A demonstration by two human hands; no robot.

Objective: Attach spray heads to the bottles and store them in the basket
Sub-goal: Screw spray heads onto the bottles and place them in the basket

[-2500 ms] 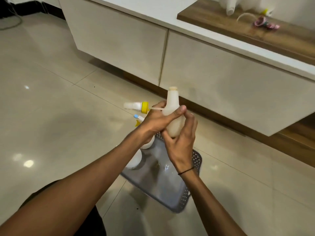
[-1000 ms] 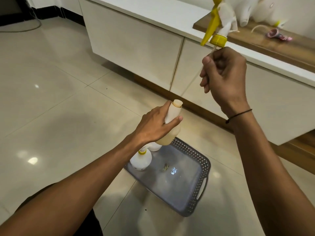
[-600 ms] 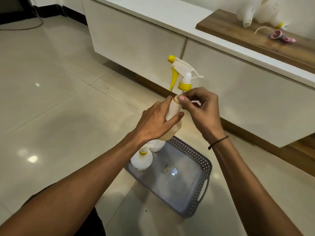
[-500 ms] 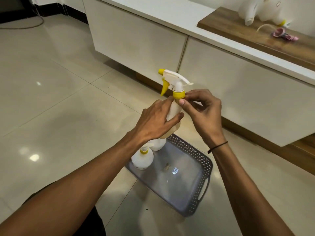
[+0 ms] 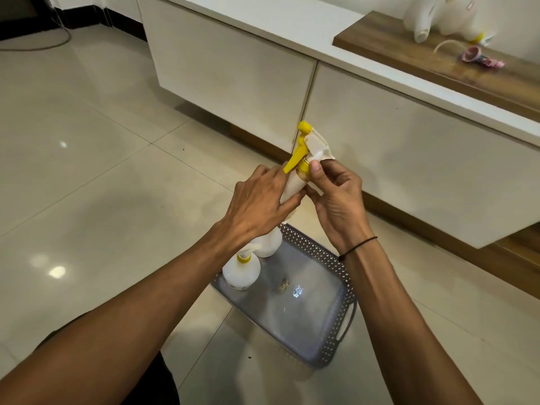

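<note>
Held above the basket (image 5: 340,325): 1 cream bottle (image 5: 292,187), tilted, neck up, wrapped by the curled fingers of the left hand (image 5: 258,200) around its upper body. Seated on the neck: 1 white spray head (image 5: 317,146) with yellow trigger (image 5: 296,159) and yellow collar (image 5: 304,169), pinched at the collar between thumb and fingertips of the right hand (image 5: 336,194), remaining fingers curled loosely behind. Thread engagement hidden by the fingers; cannot tell whether fully tightened. Stored already: 2 white bottles (image 5: 241,271) standing upright at the far left end of the basket, 1 with yellow collar visible, the other largely hidden behind the left wrist. Also in the basket: 1 small scrap (image 5: 283,285) on the floor of the tray. Awaiting on the wooden shelf (image 5: 409,54): further white bottles (image 5: 420,21) and 1 pink spray head (image 5: 473,55), blurred. Risks, judged: cross-threading likely if turned while the head sits askew on the tilted neck; loose head if twisting stopped early, with detachment on setting down; trigger fouling the left knuckles, close beneath it, blocking rotation; slip of the smooth bottle under twisting force, dropping onto the 2 stored bottles directly below and toppling them; dip tube kinking inside, unseen.
</note>
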